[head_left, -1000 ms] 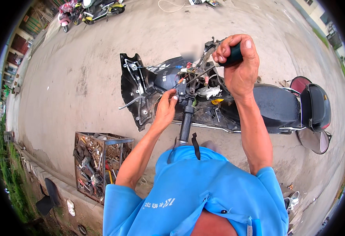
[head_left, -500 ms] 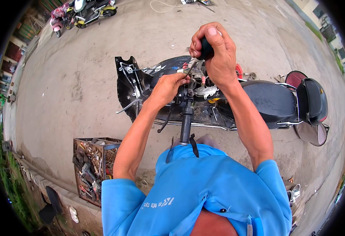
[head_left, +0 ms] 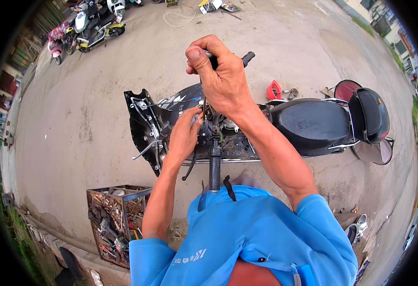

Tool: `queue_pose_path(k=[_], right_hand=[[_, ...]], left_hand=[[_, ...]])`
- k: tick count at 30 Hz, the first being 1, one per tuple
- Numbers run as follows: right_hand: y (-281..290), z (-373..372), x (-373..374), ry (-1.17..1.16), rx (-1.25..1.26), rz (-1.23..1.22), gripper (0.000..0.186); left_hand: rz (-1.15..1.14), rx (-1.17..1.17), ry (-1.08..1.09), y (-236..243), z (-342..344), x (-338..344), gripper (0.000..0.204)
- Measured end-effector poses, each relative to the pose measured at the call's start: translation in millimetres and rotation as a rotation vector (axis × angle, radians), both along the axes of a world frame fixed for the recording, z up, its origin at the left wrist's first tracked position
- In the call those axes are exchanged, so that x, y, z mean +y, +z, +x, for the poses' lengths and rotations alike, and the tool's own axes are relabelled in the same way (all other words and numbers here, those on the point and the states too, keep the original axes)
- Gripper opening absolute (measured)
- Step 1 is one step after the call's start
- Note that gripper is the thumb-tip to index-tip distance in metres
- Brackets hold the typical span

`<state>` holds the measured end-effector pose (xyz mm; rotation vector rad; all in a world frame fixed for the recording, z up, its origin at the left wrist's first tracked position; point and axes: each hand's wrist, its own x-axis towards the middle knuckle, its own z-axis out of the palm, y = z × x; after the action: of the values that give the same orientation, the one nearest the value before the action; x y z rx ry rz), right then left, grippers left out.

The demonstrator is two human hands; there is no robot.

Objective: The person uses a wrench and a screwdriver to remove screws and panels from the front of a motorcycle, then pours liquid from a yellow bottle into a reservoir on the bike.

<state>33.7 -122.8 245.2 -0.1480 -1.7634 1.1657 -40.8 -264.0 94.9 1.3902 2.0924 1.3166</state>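
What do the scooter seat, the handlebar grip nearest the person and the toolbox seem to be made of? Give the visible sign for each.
Scooter seat: probably vinyl or leatherette, black with a dull sheen.
Handlebar grip: likely rubber, matte black, no shine.
Toolbox: seemingly metal, its rim brown and rusty-looking, with a tangle of tools inside.

The far handlebar grip (head_left: 245, 58) is largely covered by the right hand (head_left: 221, 78); only its black end is seen beyond the fingers. What the left hand (head_left: 185, 136) pinches at the steering column cannot be told, since the fingertips are buried among wiring too small to resolve. The near handlebar grip (head_left: 214, 167) is cut off at its lower end by the blue shirt (head_left: 261, 238). The contents of the tool crate (head_left: 116, 221) are too small and cluttered to be told apart. The scooters (head_left: 87, 24) at the upper left are cropped by the rim and bent.
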Motion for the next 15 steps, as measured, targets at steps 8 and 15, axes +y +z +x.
queue_pose_path(k=[8,15], right_hand=[[-8,-6,-6,0.289,0.124,-0.285,0.033],[12,6,26,0.689,-0.114,-0.457,0.042]], left_hand=[[-0.334,-0.344,0.065,-29,29,-19,0.06],[-0.386,-0.513,0.014,-26,18,-21,0.062]])
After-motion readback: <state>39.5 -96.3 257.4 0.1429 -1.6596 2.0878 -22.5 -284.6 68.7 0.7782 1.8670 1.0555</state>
